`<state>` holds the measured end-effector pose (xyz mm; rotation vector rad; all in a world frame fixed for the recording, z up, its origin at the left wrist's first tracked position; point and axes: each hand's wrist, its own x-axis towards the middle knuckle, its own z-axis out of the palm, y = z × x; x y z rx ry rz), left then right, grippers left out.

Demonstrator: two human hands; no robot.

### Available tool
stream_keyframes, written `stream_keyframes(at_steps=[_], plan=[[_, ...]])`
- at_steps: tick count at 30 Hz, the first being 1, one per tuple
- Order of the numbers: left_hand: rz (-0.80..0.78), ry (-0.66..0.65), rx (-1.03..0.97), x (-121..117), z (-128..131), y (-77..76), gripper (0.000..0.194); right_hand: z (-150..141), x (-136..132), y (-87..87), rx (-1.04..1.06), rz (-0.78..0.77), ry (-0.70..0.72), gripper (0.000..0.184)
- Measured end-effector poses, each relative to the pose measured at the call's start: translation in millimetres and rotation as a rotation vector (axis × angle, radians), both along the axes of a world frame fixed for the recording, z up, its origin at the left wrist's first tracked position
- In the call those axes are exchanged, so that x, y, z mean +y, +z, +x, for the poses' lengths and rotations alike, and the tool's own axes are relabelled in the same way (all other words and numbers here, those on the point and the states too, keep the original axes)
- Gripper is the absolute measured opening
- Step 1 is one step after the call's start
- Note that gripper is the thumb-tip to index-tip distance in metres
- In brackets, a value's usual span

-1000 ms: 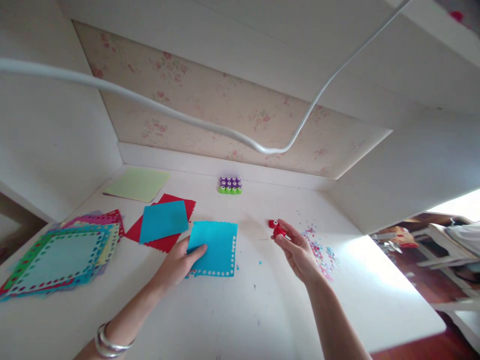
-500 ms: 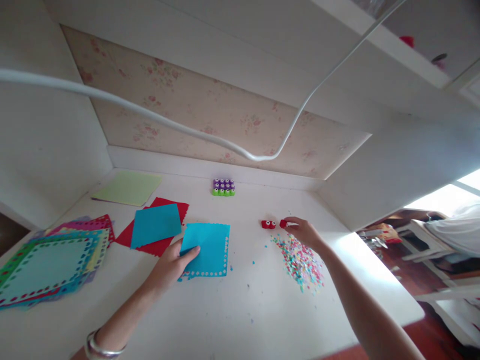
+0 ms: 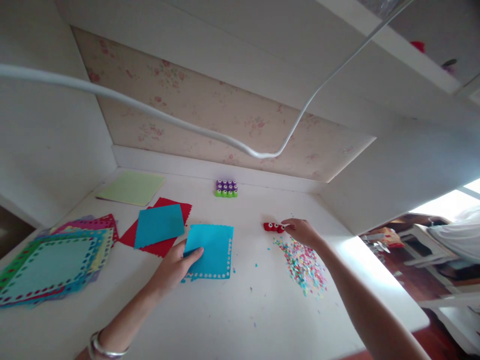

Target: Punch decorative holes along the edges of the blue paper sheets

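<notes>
"On the table, between eight and nine o'clock from the red punches, what lies there?"

"The blue sheet, long axis unclear, its sides leaning just past twelve. The punches' row runs nine to three."

"And the fingers?"

"The left hand has them clamped on the sheet's nine-o'clock side, thumb on top. The right hand touches the row's three-o'clock end; whether its fingers grip, I can't tell."

"How does the sheet look?"

"Bright blue, with small holes along its three- and six-o'clock edges and a finely notched twelve-o'clock edge. The punches show white tops."
</notes>
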<state>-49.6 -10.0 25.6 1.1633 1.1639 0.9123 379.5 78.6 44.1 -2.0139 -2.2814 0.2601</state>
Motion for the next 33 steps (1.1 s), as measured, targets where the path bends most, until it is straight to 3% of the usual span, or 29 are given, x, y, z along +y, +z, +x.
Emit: stream_keyframes(at_steps=[10,18,22,25,28,33], plan=[[0.028,0.022,0.029,1,-1,-0.3,0.050,-6,9,-3.9,-0.059,0.000,-0.027,0.027],[0.004,0.032,-0.019,1,0,-2.0,0.049,-19,23,17.0,-0.012,0.076,-0.117,0.029],[0.019,0.022,-0.043,1,0,-5.5,0.050,-63,48,16.9,0.024,0.172,-0.103,0.031],[0.021,0.018,-0.044,2,0,-11.0,0.050,-110,70,3.8,0.064,0.158,-0.001,0.033],[0.016,0.001,-0.041,3,1,-16.8,0.052,-150,91,-11.3,0.070,0.137,0.067,0.047],[-0.007,-0.024,-0.099,3,3,-17.4,0.053,-176,112,-22.6,0.039,0.095,0.118,0.053]])
